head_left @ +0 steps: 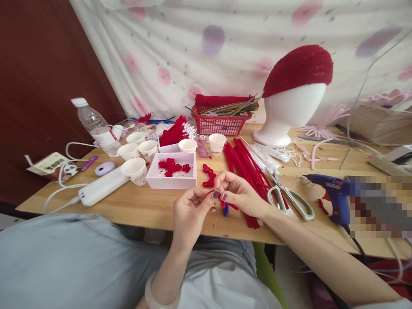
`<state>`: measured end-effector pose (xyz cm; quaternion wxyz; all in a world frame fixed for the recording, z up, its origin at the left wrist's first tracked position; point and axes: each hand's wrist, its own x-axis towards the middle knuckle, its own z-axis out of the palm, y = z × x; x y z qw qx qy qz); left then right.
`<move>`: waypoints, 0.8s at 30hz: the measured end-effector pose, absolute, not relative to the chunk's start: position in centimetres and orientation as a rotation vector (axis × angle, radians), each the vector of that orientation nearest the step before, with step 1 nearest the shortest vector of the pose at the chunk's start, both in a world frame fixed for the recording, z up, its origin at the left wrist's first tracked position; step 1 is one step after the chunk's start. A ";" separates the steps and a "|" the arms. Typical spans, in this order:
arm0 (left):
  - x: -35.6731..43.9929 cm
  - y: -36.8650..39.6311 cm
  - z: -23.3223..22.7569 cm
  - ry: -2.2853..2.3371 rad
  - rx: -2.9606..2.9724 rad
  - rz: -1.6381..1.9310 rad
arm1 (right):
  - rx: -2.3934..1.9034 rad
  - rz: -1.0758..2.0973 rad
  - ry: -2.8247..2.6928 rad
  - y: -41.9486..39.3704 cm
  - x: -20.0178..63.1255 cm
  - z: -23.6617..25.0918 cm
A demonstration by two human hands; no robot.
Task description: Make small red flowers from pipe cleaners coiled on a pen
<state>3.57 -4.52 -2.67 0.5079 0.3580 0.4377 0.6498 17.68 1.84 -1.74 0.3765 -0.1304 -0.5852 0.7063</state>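
My left hand and my right hand meet over the front edge of the wooden table, fingertips pinched together on a small red pipe-cleaner piece; a blue bit shows just below it. Red pipe cleaners lie in a bundle right behind my right hand. Small red twisted flowers rest on the table between my hands and a white box holding more red flowers.
Scissors and a blue glue gun lie to the right. Several paper cups, a water bottle, a white power strip, a red basket and a foam head with red cap stand behind.
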 end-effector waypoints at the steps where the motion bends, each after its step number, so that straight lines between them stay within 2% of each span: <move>1: 3.8 -4.6 -2.7 1.060 0.841 1.571 | -0.348 1.784 -1.500 1.7 17.6 -1.6; 13: 4.4 -5.0 -2.1 0.931 0.542 1.564 | -0.428 1.542 -1.565 1.1 17.9 -1.3; 20: 4.1 -4.5 -1.9 0.875 0.496 1.508 | -0.281 1.567 -1.828 1.7 18.5 -0.8; 24: 3.9 -4.4 -1.9 0.904 0.468 1.498 | -0.357 1.610 -1.840 1.7 18.7 -0.8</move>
